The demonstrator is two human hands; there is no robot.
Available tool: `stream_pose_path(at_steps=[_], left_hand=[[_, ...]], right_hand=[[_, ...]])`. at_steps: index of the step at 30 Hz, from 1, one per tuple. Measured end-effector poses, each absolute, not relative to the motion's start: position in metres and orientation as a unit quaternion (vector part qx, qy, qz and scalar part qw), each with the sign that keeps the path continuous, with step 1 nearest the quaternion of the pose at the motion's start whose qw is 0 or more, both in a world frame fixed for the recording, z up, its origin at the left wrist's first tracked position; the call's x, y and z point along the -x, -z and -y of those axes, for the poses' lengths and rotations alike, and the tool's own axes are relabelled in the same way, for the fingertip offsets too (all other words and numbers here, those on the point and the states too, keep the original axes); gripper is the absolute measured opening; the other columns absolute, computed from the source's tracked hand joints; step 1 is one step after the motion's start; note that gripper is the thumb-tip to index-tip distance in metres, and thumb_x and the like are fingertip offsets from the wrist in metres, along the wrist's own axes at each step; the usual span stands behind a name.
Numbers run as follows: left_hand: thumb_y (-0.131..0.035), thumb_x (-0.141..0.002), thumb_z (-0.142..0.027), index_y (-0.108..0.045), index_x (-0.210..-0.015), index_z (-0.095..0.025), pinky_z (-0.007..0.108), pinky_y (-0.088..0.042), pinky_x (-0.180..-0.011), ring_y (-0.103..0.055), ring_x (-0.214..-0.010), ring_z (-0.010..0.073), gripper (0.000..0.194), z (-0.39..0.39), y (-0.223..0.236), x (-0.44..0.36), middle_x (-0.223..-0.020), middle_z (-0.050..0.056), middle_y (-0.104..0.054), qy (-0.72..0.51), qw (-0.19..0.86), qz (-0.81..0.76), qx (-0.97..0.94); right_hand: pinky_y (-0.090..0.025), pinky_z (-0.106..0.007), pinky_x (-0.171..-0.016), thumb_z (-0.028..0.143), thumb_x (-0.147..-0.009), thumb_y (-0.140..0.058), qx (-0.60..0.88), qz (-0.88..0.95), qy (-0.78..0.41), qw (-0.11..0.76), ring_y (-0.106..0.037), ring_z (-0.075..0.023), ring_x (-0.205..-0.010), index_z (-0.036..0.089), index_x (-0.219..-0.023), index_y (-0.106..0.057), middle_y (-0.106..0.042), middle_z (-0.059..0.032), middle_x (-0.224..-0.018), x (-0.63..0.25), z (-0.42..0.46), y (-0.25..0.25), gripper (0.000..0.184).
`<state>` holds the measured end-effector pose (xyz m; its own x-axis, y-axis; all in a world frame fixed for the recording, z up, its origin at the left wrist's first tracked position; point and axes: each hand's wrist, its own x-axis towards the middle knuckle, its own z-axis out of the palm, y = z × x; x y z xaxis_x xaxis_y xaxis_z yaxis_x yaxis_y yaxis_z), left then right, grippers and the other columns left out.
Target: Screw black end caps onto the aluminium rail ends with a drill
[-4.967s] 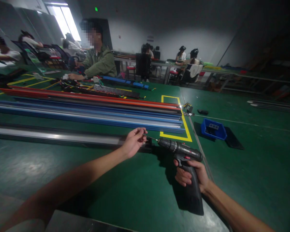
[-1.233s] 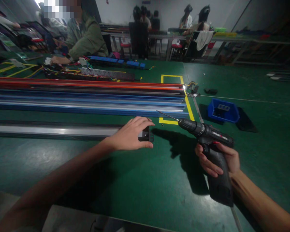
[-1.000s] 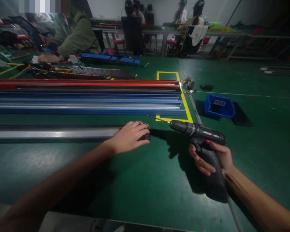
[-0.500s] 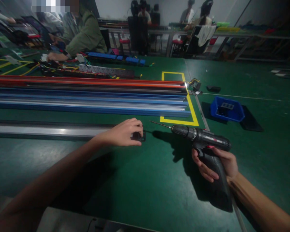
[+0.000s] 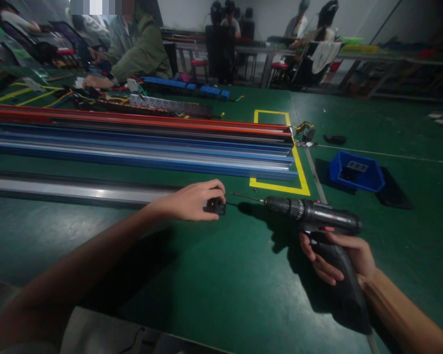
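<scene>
My left hand (image 5: 192,200) is closed around a black end cap (image 5: 222,209) at the right end of a long grey metal profile (image 5: 77,191). Its fingers and thumb hide part of the cap and the joint. My right hand (image 5: 339,258) grips the handle of a black cordless drill (image 5: 313,214), with the index finger near the trigger. The long thin bit (image 5: 248,197) points left at the cap, its tip a short gap from my left fingertips. A tiny dark piece, perhaps a screw (image 5: 254,190), lies just beyond the bit.
Blue and orange profiles (image 5: 170,157) lie behind, their ends over a yellow tape outline (image 5: 302,182). A blue bin (image 5: 356,172) stands right, beside a flat black piece (image 5: 396,189). Wired parts (image 5: 170,105) lie farther back, near a co-worker's hand (image 5: 98,82).
The view has shifted slightly, moving the scene rightward. The drill bit has come down level with the end cap and a little closer to it. My left hand keeps its hold.
</scene>
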<state>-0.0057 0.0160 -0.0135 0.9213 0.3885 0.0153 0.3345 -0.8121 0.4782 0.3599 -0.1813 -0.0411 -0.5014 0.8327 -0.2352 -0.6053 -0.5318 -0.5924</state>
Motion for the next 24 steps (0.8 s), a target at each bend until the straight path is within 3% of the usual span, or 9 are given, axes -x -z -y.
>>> stream_pose_path(at_steps=[5,10,14,21,24], left_hand=[[-0.076,-0.081,-0.044,-0.052,-0.138,-0.026,0.038,-0.048,-0.097,-0.059,-0.118,0.0266,0.065,-0.0142,0.0094,0.0048,-0.137,0.009,-0.053,-0.063,0.245,-0.212,-0.944],[-0.076,-0.081,-0.047,-0.045,-0.145,-0.025,0.040,-0.044,-0.105,-0.055,-0.126,0.0291,0.075,-0.0128,0.0100,0.0046,-0.141,0.011,-0.053,-0.065,0.227,-0.225,-0.945],[-0.076,-0.079,-0.049,-0.049,-0.140,-0.022,0.042,-0.040,-0.107,-0.055,-0.125,0.0296,0.072,-0.0131,0.0121,0.0044,-0.136,0.010,-0.059,-0.065,0.202,-0.244,-0.946],[-0.075,-0.079,-0.045,-0.044,-0.143,-0.024,0.036,-0.046,-0.094,-0.063,-0.114,0.0263,0.074,-0.0119,0.0082,0.0043,-0.131,0.009,-0.063,-0.069,0.237,-0.253,-0.935],[-0.074,-0.079,-0.044,-0.051,-0.133,-0.022,0.035,-0.047,-0.090,-0.064,-0.111,0.0253,0.062,-0.0114,0.0075,0.0037,-0.126,0.009,-0.064,-0.077,0.237,-0.250,-0.936]], right_hand=[[-0.057,-0.024,-0.047,0.031,-0.095,-0.060,0.276,0.213,-0.847,0.402,-0.059,-0.0091,-0.041,0.006,-0.109,-0.075,-0.074,-0.0173,-0.089,-0.3620,0.1809,0.0416,0.032],[-0.057,-0.022,-0.047,0.025,-0.089,-0.065,0.278,0.207,-0.853,0.391,-0.059,-0.0086,-0.041,0.005,-0.114,-0.075,-0.076,-0.0183,-0.091,-0.3572,0.1828,0.0399,0.033],[-0.057,-0.023,-0.046,0.022,-0.087,-0.063,0.294,0.208,-0.849,0.388,-0.060,-0.0094,-0.042,0.006,-0.115,-0.075,-0.076,-0.0193,-0.092,-0.3537,0.1829,0.0395,0.035],[-0.056,-0.024,-0.045,0.021,-0.084,-0.061,0.308,0.216,-0.848,0.374,-0.059,-0.0095,-0.041,0.006,-0.111,-0.076,-0.075,-0.0177,-0.090,-0.3526,0.1774,0.0386,0.034],[-0.056,-0.024,-0.046,0.020,-0.084,-0.060,0.309,0.225,-0.846,0.371,-0.059,-0.0100,-0.042,0.007,-0.111,-0.075,-0.075,-0.0173,-0.091,-0.3526,0.1734,0.0374,0.035]])
